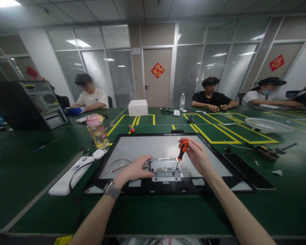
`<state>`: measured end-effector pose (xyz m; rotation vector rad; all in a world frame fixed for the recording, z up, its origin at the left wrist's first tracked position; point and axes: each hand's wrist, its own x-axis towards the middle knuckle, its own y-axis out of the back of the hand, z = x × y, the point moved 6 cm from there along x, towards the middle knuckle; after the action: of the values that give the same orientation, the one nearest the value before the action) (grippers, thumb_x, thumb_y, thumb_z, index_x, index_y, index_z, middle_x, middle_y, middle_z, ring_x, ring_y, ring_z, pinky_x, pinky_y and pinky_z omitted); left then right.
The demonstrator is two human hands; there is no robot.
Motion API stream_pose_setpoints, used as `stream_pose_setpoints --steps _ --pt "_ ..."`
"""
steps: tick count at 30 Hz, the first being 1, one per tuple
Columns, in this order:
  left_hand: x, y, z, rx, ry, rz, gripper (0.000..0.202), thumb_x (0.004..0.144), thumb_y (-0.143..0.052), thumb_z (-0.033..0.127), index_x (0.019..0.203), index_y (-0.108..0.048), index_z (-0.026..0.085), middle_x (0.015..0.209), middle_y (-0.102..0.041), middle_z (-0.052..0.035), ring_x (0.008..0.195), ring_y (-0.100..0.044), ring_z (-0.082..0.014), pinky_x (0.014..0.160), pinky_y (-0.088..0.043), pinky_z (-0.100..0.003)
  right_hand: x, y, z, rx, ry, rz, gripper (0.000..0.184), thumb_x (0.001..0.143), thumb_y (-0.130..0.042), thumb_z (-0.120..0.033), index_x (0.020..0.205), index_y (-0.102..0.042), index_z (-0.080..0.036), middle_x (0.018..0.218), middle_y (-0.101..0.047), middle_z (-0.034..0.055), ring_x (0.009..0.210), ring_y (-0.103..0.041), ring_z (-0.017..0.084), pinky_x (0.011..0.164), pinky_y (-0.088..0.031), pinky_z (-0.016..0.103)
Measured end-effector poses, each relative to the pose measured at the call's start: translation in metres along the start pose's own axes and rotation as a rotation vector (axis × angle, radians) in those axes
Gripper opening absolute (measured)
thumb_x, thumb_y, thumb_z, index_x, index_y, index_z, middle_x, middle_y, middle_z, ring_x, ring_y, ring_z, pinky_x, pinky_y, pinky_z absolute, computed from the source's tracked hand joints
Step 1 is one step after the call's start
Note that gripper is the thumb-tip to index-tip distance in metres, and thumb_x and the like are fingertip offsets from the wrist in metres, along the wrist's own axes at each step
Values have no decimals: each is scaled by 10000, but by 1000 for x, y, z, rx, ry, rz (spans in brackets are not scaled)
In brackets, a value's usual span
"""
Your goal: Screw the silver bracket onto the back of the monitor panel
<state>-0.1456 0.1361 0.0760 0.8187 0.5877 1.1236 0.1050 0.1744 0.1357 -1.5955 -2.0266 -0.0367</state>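
Note:
A flat display panel (132, 146) with a black frame lies on the table before me. On its near middle part sits a metal bracket (165, 164) with a row of connectors along it. The thumb and fingers of my left hand (134, 169) hold this bracket at its left end. My right hand (197, 154) is closed on an orange and black screwdriver (183, 149), tilted with its shaft pointing down. The tip meets the bracket's right part; any screw there is too small to make out. Thin wires (117, 165) run over the panel left of the bracket.
Left of the panel are a white power bank (71, 175) with a black cable, a pink-lidded bottle (97, 131) and a computer case (28, 105). A black phone (248, 170) lies to the right. Another screwdriver (131, 128) and a white box (138, 108) are beyond. Several people sit across the table.

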Motion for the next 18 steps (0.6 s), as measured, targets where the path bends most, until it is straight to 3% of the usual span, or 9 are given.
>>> stream_pose_setpoints --steps 4,13,18 --pt "-1 1 1 3 4 1 795 729 -737 486 1419 -464 202 1536 -424 -111 1408 -401 -298 1184 -285 -395 -1 -5 -1 37 -23 -48 309 766 -771 -472 980 -766 -250 902 -744 55 860 -680 230 852 -528 402" --pt "0 0 -2 4 -5 0 789 737 -732 486 1425 -453 218 1537 -423 -99 1412 -395 -287 1188 -278 -400 -1 1 1 -27 31 4 218 660 -866 -413 799 -770 -275 858 -689 4 739 -651 180 752 -548 352" --pt "-1 0 1 -2 3 -3 792 735 -741 482 1422 -462 205 1529 -432 -102 1408 -401 -292 1184 -286 -389 -3 -8 -1 49 -54 -113 285 742 -810 -457 963 -775 -281 832 -737 28 815 -674 207 830 -531 389"
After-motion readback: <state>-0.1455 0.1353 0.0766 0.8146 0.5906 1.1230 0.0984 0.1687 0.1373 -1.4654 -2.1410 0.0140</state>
